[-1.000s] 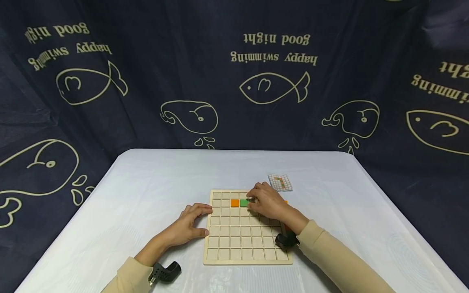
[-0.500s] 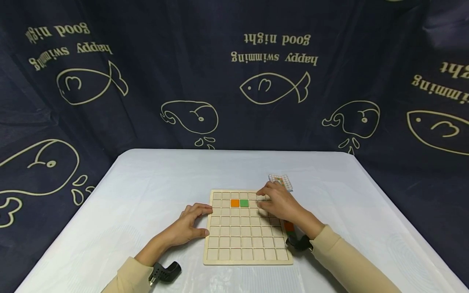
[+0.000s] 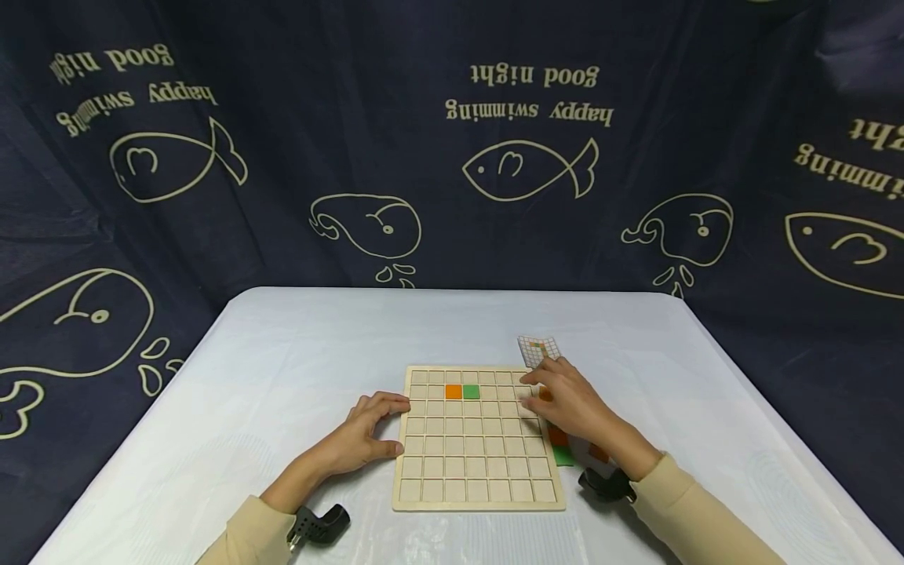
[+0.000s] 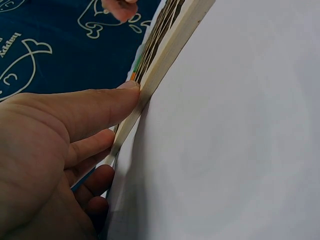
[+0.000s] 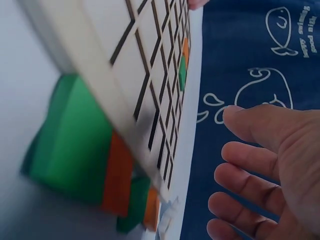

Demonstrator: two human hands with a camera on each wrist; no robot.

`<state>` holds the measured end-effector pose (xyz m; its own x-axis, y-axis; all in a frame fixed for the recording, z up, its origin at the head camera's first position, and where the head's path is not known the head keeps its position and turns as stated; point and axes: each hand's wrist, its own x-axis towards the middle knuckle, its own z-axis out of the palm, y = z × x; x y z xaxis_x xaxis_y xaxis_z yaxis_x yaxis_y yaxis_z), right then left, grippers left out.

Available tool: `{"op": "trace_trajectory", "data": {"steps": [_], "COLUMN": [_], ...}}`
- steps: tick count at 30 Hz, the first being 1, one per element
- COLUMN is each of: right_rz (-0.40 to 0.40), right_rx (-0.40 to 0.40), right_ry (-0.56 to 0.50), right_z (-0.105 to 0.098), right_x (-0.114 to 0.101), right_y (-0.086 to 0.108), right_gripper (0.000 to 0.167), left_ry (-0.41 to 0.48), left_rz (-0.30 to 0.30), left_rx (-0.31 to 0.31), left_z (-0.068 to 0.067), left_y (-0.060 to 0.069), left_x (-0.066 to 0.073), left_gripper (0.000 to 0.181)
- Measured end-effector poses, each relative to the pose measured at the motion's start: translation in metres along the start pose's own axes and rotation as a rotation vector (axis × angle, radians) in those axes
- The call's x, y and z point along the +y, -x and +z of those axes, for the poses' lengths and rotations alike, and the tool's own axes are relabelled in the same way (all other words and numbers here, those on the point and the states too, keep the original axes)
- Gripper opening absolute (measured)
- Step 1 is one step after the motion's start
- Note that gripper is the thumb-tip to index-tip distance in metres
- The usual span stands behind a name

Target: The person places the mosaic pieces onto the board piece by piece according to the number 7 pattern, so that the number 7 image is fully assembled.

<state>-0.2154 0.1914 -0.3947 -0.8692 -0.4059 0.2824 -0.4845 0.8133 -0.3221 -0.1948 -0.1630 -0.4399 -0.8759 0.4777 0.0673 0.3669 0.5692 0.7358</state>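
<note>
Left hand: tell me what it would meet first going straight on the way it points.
The left hand would meet the square, pale wooden grid board at once; it appears to touch the board's left edge.

Dark navy fabric backdrop (image 3: 452, 235) behind table and at both sides; creased at left. Printed in cream: upside-down lettering (image 3: 534, 74), "good night", "happy swimming"; outlined fish (image 3: 523, 170); outlined whales (image 3: 367, 227), leaf-shaped droplets (image 3: 394, 272) below. White-covered table (image 3: 339, 337), far corners rounded, faint curved lines at right.
</note>
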Motion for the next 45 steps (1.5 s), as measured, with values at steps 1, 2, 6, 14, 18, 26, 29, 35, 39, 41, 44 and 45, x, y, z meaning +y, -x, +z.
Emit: {"op": "trace_trajectory", "data": {"steps": [1, 2, 6, 14, 18, 26, 29, 35, 39, 41, 44, 45], "right_rz": [0.003, 0.002, 0.016, 0.059, 0.069, 0.125, 0.139, 0.142, 0.147, 0.151, 0.147, 0.147], "right_rx": [0.002, 0.01, 0.035, 0.05, 0.062, 0.074, 0.075, 0.085, 0.099, 0.101, 0.109, 0.11], "right_ry": [0.005, 0.01, 0.017, 0.033, 0.054, 0.075, 0.078, 0.076, 0.089, 0.094, 0.098, 0.102], "right_z": [-0.001, -0.001, -0.004, -0.008, -0.01, -0.013, -0.014, -0.013, -0.012, -0.011, -0.01, -0.01], "right_x": [0.002, 0.003, 0.009, 0.018, 0.021, 0.026, 0.027, 0.03, 0.032, 0.033, 0.035, 0.035], "right_y": [0.002, 0.004, 0.014, 0.034, 0.042, 0.058, 0.063, 0.072, 0.077, 0.079, 0.082, 0.083], "right_gripper": [0.032, 0.032, 0.03, 0.03, 0.03, 0.029, 0.029, 0.03, 0.03, 0.03, 0.03, 0.03], "left_ry": [0.001, 0.0, 0.002, 0.007, 0.009, 0.005, 0.002, 0.002, 0.001, 0.001, 0.004, 0.005], "left_rz": [0.0, 0.0, 0.001, -0.002, -0.002, -0.007, -0.007, -0.01, -0.013, -0.014, -0.016, -0.017], "left_rx": [0.0, 0.0, 0.0, 0.005, 0.002, 0.0, 0.001, -0.001, -0.001, -0.001, -0.001, -0.001], "left_z": [0.0, 0.0, 0.0, 0.0, 0.0, 0.0, 0.0, 0.0, 0.0, 0.0, 0.0, 0.0], "left_y": [0.0, 0.0, 0.0, 0.0, 0.0, 0.0, 0.0, 0.0, 0.0, 0.0, 0.0, -0.001], "left_x": [0.0, 0.0, 0.001, 0.0, 0.0, 0.0, 0.0, 0.0, 0.0, 0.0, 0.0, 0.0], "left_gripper": [0.058, 0.058, 0.057, 0.058, 0.058, 0.058, 0.058, 0.058, 0.058, 0.058, 0.058, 0.058]}}
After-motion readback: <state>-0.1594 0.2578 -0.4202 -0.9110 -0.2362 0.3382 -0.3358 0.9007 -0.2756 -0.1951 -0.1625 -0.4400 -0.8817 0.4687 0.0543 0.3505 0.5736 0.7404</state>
